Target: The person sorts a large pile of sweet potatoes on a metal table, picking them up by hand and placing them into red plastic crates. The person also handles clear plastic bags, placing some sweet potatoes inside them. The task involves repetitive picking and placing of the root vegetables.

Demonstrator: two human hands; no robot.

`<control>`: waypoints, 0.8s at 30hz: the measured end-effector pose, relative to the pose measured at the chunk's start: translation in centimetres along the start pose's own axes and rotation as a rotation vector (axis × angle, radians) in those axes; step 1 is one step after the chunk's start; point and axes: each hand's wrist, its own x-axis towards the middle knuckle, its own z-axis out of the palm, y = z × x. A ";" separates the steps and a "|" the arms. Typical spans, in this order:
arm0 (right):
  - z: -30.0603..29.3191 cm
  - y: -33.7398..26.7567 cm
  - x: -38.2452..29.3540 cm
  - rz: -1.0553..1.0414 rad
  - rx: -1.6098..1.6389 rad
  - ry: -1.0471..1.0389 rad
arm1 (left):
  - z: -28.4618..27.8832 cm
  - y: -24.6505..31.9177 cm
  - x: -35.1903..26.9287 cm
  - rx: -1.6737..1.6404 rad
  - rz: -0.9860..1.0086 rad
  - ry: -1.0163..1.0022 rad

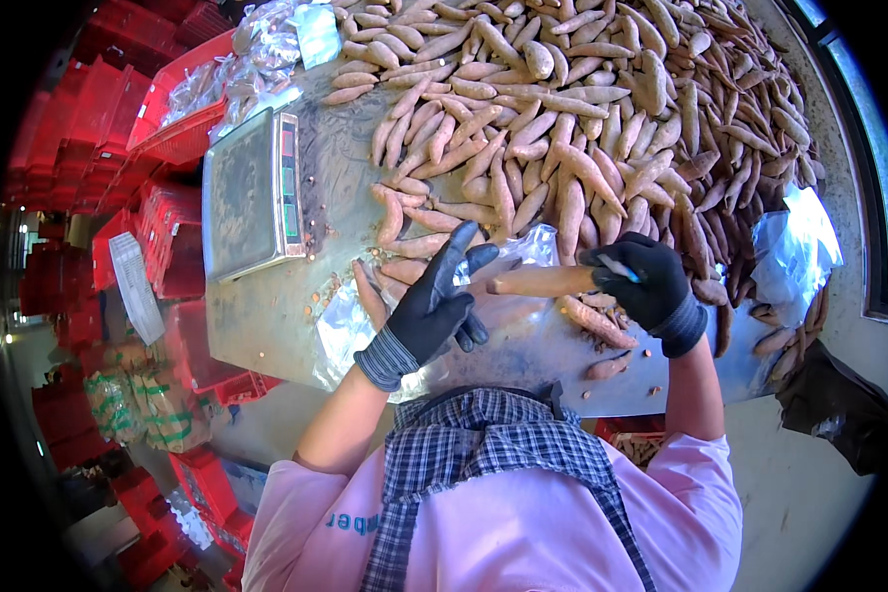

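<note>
My right hand [647,285], in a black work glove, grips one end of a sweet potato [540,282] held roughly level above the table. A small blade with a bit of blue [619,268] also shows in that hand; its handle is mostly hidden by the fingers. My left hand [433,307], gloved in black too, has its fingers spread near the sweet potato's other end, apparently apart from it. Beneath and beside the left hand lies a clear plastic bag [348,333] with a sweet potato [370,294] over it.
A large heap of sweet potatoes [562,118] covers the far side of the metal table [266,325]. On its left stands a digital scale [248,192]. Bagged goods [266,44] sit behind that, beside red plastic crates [185,96]. More plastic bags [799,240] lie at right.
</note>
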 end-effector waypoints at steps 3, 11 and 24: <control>2.1 -1.0 2.1 -0.140 -0.072 -0.120 | 1.0 0.1 -0.8 0.016 0.046 0.019; 8.6 6.3 -3.2 0.140 -0.507 -0.700 | -0.6 0.4 -4.2 0.056 0.039 0.024; 6.7 1.3 -5.7 0.296 -0.587 -0.653 | -2.1 -0.8 -5.9 0.130 -0.127 0.006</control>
